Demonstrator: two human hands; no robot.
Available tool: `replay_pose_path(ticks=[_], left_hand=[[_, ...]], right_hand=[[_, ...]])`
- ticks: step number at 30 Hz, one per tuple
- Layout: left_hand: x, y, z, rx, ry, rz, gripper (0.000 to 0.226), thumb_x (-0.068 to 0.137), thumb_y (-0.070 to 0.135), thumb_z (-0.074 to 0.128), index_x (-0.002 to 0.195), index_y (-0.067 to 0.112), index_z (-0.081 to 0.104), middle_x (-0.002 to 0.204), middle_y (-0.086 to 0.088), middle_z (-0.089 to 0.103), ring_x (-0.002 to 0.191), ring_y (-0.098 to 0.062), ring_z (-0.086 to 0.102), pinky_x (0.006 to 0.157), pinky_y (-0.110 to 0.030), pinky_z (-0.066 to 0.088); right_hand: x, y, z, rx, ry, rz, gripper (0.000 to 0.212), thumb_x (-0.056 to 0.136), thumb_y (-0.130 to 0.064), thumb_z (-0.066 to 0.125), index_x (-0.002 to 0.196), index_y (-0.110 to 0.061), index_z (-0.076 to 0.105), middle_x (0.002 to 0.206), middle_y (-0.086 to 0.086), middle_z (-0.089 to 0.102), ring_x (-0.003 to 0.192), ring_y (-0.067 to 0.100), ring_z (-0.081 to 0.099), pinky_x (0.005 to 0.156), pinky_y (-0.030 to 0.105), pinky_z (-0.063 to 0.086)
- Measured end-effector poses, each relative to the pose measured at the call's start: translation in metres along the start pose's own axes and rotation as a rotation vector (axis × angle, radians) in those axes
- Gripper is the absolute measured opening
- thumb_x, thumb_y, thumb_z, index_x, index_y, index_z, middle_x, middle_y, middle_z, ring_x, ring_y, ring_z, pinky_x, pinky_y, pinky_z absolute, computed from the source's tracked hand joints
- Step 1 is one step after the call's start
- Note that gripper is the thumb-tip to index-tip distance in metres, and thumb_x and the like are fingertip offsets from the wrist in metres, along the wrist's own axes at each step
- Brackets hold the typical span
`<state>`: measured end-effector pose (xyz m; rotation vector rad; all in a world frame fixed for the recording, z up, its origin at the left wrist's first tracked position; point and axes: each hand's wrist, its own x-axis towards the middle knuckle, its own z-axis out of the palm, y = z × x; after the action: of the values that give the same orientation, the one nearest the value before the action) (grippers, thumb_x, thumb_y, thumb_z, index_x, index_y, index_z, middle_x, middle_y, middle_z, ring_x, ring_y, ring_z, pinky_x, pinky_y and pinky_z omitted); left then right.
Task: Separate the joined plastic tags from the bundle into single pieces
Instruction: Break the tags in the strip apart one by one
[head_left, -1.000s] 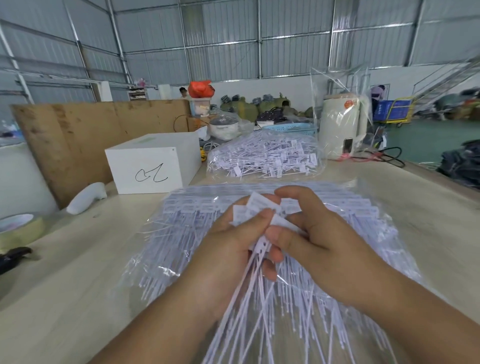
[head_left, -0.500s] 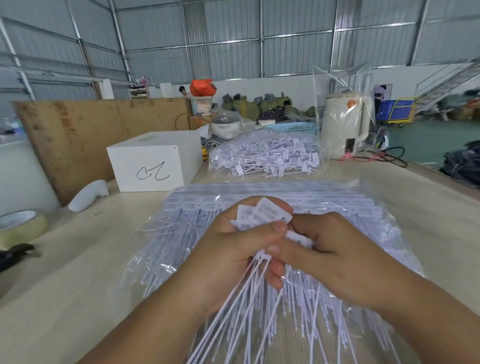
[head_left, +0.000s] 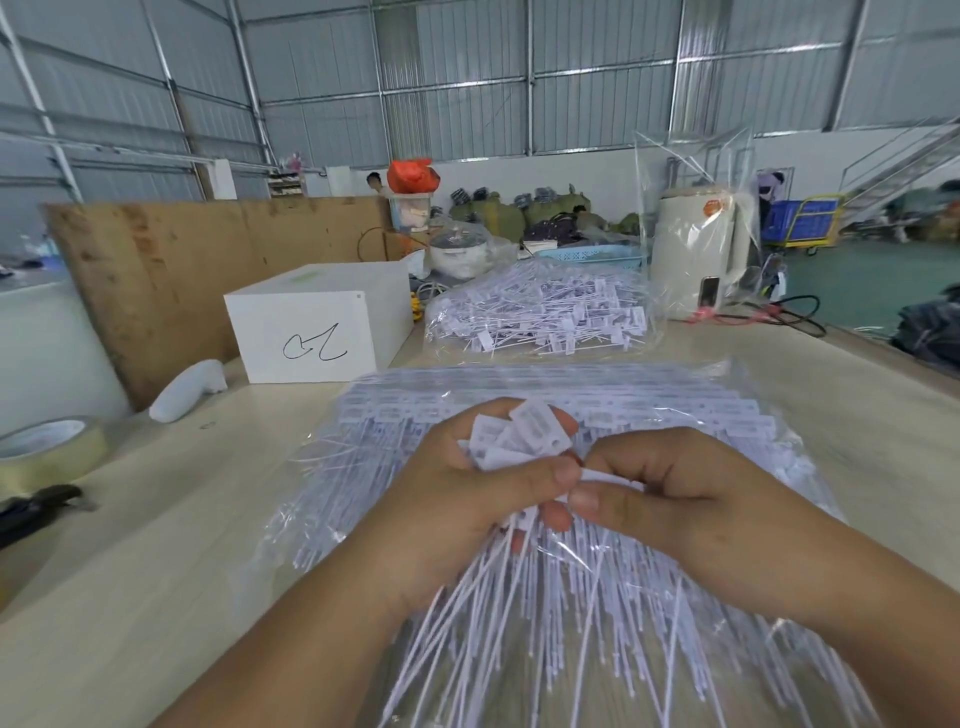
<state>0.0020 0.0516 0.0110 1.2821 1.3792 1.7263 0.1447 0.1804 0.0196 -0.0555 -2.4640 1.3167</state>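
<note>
both hands (head_left: 561, 483) closer — tag heads (head_left: 519, 439) fanned wider

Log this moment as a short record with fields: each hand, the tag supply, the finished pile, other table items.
left hand: grips a bunch of plastic tags, heads up
right hand: pinches one tag head beside the bunch
supply: bagged tag sheets under both hands
far pile: loose tags in clear bag
also on table: white box, tape roll

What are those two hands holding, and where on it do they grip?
The left hand grips a bunch of white plastic tags just below their flat heads, tails hanging down. The right hand pinches one tag's flat head beside it.
</note>
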Motion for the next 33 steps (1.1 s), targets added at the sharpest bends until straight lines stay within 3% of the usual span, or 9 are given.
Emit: replay_pose_path(ticks=[2, 3, 7, 11, 17, 21, 24, 29, 33], left_hand=[[0.0, 0.002, 0.002, -0.035, 0.025, 0.014, 0.018, 0.071, 0.016, 0.076, 0.086, 0.026, 0.073, 0.067, -0.004, 0.067, 0.049, -0.017, 0.06, 0.045, -0.024, 0.044], [0.0, 0.002, 0.004, -0.062, 0.064, 0.024, 0.015, 0.073, 0.014, 0.074, 0.084, 0.024, 0.072, 0.065, -0.005, 0.065, 0.045, -0.017, 0.058, 0.04, -0.022, 0.041], [0.005, 0.001, 0.01, -0.138, 0.214, 0.068, 0.015, 0.074, 0.009, 0.072, 0.087, 0.012, 0.065, 0.055, -0.006, 0.057, 0.037, -0.014, 0.049, 0.036, -0.018, 0.034], [0.009, 0.005, 0.016, -0.225, 0.287, 0.072, 0.013, 0.077, 0.007, 0.064, 0.089, 0.007, 0.059, 0.049, -0.006, 0.051, 0.033, -0.014, 0.043, 0.036, -0.016, 0.032], [0.01, 0.008, 0.004, -0.4, 0.47, -0.035, 0.019, 0.088, -0.004, 0.056, 0.091, 0.015, 0.057, 0.065, -0.003, 0.054, 0.041, -0.01, 0.046, 0.034, -0.016, 0.033], [0.012, 0.006, -0.002, -0.248, 0.5, -0.04, 0.018, 0.089, -0.003, 0.059, 0.094, 0.015, 0.06, 0.069, -0.003, 0.057, 0.045, -0.011, 0.05, 0.036, -0.02, 0.035], [0.009, 0.001, 0.01, -0.169, 0.403, -0.052, 0.014, 0.088, 0.004, 0.064, 0.093, 0.017, 0.067, 0.072, -0.006, 0.067, 0.049, -0.014, 0.057, 0.038, -0.02, 0.038], [0.003, 0.0, 0.019, -0.222, 0.258, -0.068, 0.025, 0.075, 0.031, 0.068, 0.094, 0.015, 0.07, 0.08, -0.014, 0.07, 0.052, -0.015, 0.057, 0.037, -0.02, 0.039], [0.002, -0.001, 0.02, -0.125, 0.162, -0.082, 0.04, 0.069, 0.018, 0.08, 0.104, 0.005, 0.064, 0.08, -0.012, 0.07, 0.054, -0.013, 0.058, 0.039, -0.019, 0.037]], right_hand=[[0.001, 0.001, 0.002, 0.007, 0.013, -0.023, 0.02, 0.096, -0.037, 0.056, 0.086, -0.03, 0.072, 0.087, -0.008, 0.072, 0.085, 0.013, 0.067, 0.079, 0.027, 0.049], [0.001, 0.002, 0.005, -0.005, 0.038, -0.026, 0.021, 0.096, -0.038, 0.055, 0.086, -0.03, 0.071, 0.086, -0.001, 0.072, 0.084, 0.022, 0.067, 0.08, 0.036, 0.049], [0.007, 0.004, 0.022, -0.066, 0.238, -0.069, 0.035, 0.1, -0.029, 0.053, 0.071, -0.045, 0.064, 0.053, -0.018, 0.055, 0.051, 0.025, 0.039, 0.049, 0.029, 0.035], [0.011, 0.002, 0.04, -0.006, 0.36, -0.078, 0.032, 0.102, -0.024, 0.051, 0.074, -0.027, 0.068, 0.064, -0.014, 0.069, 0.055, 0.035, 0.047, 0.052, 0.04, 0.038], [0.016, 0.002, 0.033, 0.2, 0.726, -0.005, 0.044, 0.098, -0.034, 0.053, 0.063, -0.012, 0.038, 0.049, -0.007, 0.028, 0.041, 0.006, 0.024, 0.039, 0.015, 0.022], [0.014, 0.009, 0.017, 0.191, 0.511, 0.023, 0.034, 0.091, -0.032, 0.06, 0.072, -0.007, 0.048, 0.052, 0.001, 0.036, 0.043, 0.01, 0.026, 0.042, 0.018, 0.026], [0.015, 0.011, 0.023, 0.28, 0.272, -0.028, 0.021, 0.085, -0.031, 0.068, 0.089, -0.019, 0.051, 0.057, -0.006, 0.062, 0.048, 0.015, 0.042, 0.05, 0.023, 0.033], [0.017, 0.009, 0.023, 0.325, 0.22, -0.061, 0.022, 0.081, -0.024, 0.069, 0.084, -0.023, 0.047, 0.072, 0.017, 0.071, 0.07, 0.038, 0.069, 0.081, 0.06, 0.049], [0.015, 0.01, 0.02, 0.187, 0.118, -0.044, 0.022, 0.085, -0.026, 0.068, 0.085, -0.033, 0.047, 0.075, 0.008, 0.075, 0.081, 0.028, 0.073, 0.088, 0.061, 0.049]])
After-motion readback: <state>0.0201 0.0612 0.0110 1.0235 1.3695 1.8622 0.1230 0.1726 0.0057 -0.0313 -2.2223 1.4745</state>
